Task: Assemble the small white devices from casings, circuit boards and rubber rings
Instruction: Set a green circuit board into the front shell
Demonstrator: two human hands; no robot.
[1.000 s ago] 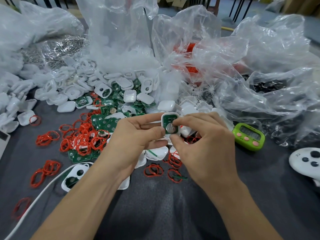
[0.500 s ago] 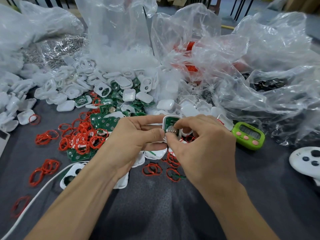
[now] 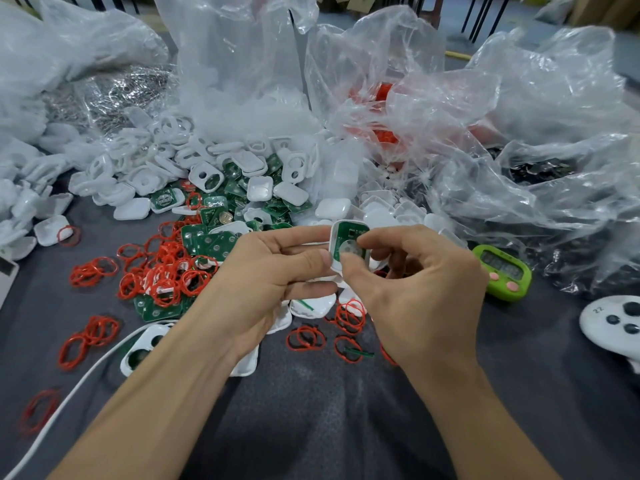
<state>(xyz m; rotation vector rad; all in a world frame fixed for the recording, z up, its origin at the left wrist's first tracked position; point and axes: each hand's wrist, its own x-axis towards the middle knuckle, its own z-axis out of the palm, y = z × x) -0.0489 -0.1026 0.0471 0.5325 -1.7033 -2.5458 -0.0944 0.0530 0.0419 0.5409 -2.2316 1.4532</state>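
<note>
The small white rounded plastic casing (image 3: 334, 237) is mid-frame, lifted off the grey cloth tabletop (image 3: 311, 427), w/ the green circuit board (image 3: 350, 233) lying in its open face. The left hand (image 3: 277, 271) pinches the casing's 9 o'clock edge btwn thumb and forefinger. The right hand (image 3: 415, 296) comes in from 3 o'clock, thumb and index tip curled onto the board, pinching it.

Prob. very light. Shell looks stiff but thin & smooth, so likely slippery: best held by the side walls, not the face. Board is rigid yet prob. fragile, so press at its edges, off the round silver contact.

Open face points at the camera. Long axis runs approx 12-to-6, top leaning toward 1. Thin red rubber rings (image 3: 166, 271), prob. soft & stretchy, lie at 9 o'clock of the hands.
</note>
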